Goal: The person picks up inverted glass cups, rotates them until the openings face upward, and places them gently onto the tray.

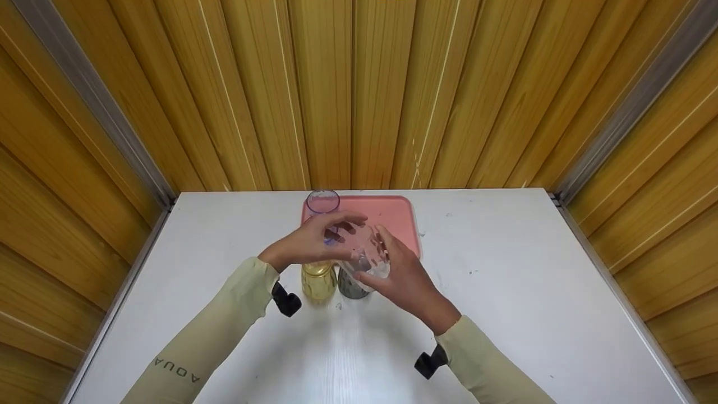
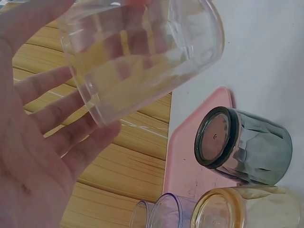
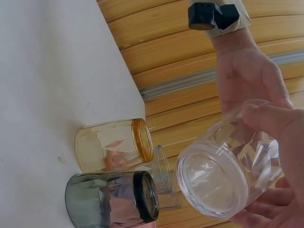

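A clear faceted cup (image 1: 362, 240) is held tilted above the table between both hands. My left hand (image 1: 308, 241) grips around one end of it, thumb on one side and fingers on the other. With thumb and fingers spread round its side, my right hand (image 1: 409, 278) holds the other end. In the right wrist view the cup's thick round base (image 3: 211, 183) faces the camera. Below the hands stand a yellow cup (image 1: 318, 285) and a dark grey cup (image 2: 259, 147), side by side. The grey one appears to stand base up.
A pink tray (image 1: 401, 219) lies at the back of the white table (image 1: 493, 269). Blue-rimmed clear cups (image 1: 323, 202) stand at the tray's left side, partly hidden by my left hand. Wood-patterned walls (image 1: 381, 95) enclose the back and sides.
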`<action>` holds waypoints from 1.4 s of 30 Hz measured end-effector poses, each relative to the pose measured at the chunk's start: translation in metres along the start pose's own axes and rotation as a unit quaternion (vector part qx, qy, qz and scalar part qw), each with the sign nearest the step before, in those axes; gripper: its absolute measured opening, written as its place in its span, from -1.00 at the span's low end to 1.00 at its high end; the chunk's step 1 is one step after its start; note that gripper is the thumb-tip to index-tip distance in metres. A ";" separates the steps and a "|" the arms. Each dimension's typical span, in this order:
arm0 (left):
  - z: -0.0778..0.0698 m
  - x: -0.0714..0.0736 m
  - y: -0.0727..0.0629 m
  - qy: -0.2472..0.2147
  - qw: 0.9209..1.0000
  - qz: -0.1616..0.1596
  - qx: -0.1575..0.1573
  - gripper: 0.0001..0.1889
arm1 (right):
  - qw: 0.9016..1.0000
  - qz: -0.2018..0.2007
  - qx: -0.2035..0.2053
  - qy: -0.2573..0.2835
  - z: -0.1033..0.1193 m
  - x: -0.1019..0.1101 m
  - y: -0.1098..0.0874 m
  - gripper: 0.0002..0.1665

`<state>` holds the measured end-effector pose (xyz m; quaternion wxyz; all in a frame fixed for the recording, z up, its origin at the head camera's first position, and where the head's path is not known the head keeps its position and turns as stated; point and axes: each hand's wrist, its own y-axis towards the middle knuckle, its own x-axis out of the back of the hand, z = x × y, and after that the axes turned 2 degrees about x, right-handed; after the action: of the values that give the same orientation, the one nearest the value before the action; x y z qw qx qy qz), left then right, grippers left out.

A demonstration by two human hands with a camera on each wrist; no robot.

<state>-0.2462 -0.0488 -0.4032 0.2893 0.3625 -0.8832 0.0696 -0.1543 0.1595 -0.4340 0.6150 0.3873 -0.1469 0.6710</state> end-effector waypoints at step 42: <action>-0.009 -0.021 0.015 -0.071 0.997 0.000 0.026 -0.18 | 0.995 -0.046 0.033 0.078 -0.005 0.040 0.005 0.10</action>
<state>-0.2409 -0.0224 -0.4061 0.2163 0.3737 -0.8995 0.0668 -0.1584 0.1906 -0.4077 0.6419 0.3599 -0.0586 0.6745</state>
